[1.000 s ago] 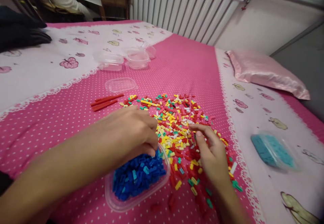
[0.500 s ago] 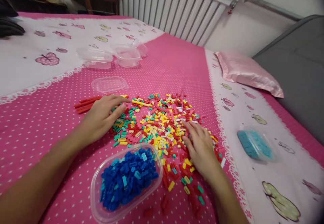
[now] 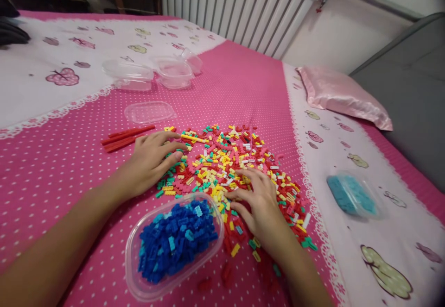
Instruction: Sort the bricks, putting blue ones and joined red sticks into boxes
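A loose pile of small building bricks [image 3: 212,163] in red, yellow, green, pink and white is spread over the bedspread. My left hand [image 3: 155,161] rests on the pile's left edge, fingers apart and holding nothing I can see. Over the right middle of the pile, my right hand [image 3: 259,198] has its fingers spread, the tips touching bricks. Between my forearms stands a clear plastic tub [image 3: 130,260] filled with dark blue bricks [image 3: 177,240] and a few light blue ones. Long red sticks [image 3: 120,141] lie beyond my left hand.
Clear empty tubs [image 3: 172,71] sit farther back, with a clear lid [image 3: 150,112] nearer the pile. To the right is a closed tub of teal pieces [image 3: 352,196]. A pink pillow [image 3: 342,95] lies by the grey headboard [image 3: 410,75]; a white radiator [image 3: 239,10] is behind.
My right hand has moved left across the pile, uncovering bricks on its right side. My left hand has shifted slightly right, its fingers more spread over the bricks.
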The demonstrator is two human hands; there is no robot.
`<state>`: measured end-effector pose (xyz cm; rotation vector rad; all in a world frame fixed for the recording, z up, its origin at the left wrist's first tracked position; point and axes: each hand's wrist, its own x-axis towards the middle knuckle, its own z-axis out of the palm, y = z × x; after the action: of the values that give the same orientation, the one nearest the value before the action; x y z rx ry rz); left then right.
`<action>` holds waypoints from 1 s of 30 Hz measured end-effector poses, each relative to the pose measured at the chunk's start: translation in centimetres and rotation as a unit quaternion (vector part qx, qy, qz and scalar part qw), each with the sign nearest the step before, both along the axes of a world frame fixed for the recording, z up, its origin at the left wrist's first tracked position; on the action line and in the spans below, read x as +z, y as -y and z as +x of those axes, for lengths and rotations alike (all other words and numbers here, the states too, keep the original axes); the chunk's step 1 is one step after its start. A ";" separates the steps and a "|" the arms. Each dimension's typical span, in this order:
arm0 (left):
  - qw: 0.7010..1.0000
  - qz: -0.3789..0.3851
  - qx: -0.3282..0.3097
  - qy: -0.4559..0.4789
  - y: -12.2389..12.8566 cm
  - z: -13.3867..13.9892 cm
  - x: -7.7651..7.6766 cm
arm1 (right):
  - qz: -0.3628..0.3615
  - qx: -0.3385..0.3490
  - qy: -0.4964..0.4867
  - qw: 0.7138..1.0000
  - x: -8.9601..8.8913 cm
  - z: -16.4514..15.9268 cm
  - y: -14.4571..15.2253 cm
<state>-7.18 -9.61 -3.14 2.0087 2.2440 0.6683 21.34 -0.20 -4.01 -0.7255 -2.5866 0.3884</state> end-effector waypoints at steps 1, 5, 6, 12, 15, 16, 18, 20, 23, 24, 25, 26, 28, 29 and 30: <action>1.000 0.002 0.002 -0.001 0.0 0.1 0.1 | -0.003 0.003 0.005 1.000 0.1 0.1 0.0; 1.000 0.007 0.005 -0.002 -0.1 0.2 0.1 | -0.011 0.000 0.024 1.000 0.7 0.2 0.2; 1.000 0.011 0.004 -0.002 -0.1 0.2 0.1 | -0.009 -0.005 0.028 1.000 0.8 0.1 0.3; 0.998 0.047 0.005 -0.035 -0.3 -0.4 -0.5 | 0.002 -0.051 0.046 0.998 0.9 -0.8 1.3; 0.998 0.044 0.004 -0.038 -0.5 -0.5 -0.7 | -0.002 -0.083 0.021 0.996 0.7 -1.1 1.0; 0.998 0.042 0.008 -0.038 -0.5 -0.5 -0.7 | -0.003 -0.088 0.013 0.996 0.6 -1.2 0.8; 0.998 0.040 0.014 -0.041 -0.4 -0.2 -0.7 | 0.002 -0.089 0.001 0.996 0.5 -1.0 0.5; 0.998 0.036 0.013 -0.046 -0.3 0.1 -0.5 | 0.014 -0.086 0.000 0.996 0.4 -0.8 0.5; 0.999 0.028 0.004 -0.043 -0.1 0.4 -0.4 | 0.037 -0.080 0.016 0.996 0.1 -0.5 0.9; 0.999 0.027 0.003 -0.039 0.0 0.5 -0.3 | 0.039 -0.075 0.021 0.996 0.0 -0.4 1.0; 0.999 0.027 0.004 -0.035 0.0 0.6 -0.3 | 0.039 -0.069 0.023 0.997 -0.1 -0.4 1.1; 0.999 0.027 0.006 -0.032 0.1 0.6 -0.2 | 0.036 -0.063 0.022 0.997 -0.1 -0.3 1.1; 0.999 0.030 0.009 -0.028 0.2 0.7 -0.1 | 0.036 -0.054 0.005 0.998 0.1 -0.3 1.0; 0.999 0.033 0.009 -0.028 0.3 0.8 -0.1 | 0.041 -0.054 -0.014 0.998 0.4 -0.3 1.0; 0.999 0.035 0.008 -0.028 0.3 0.8 0.0 | 0.046 -0.055 -0.038 0.997 0.7 -0.3 1.0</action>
<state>-6.33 -9.90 -3.18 2.0678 2.3021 0.7120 21.00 -1.23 -3.34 -0.8008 -2.4629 0.2566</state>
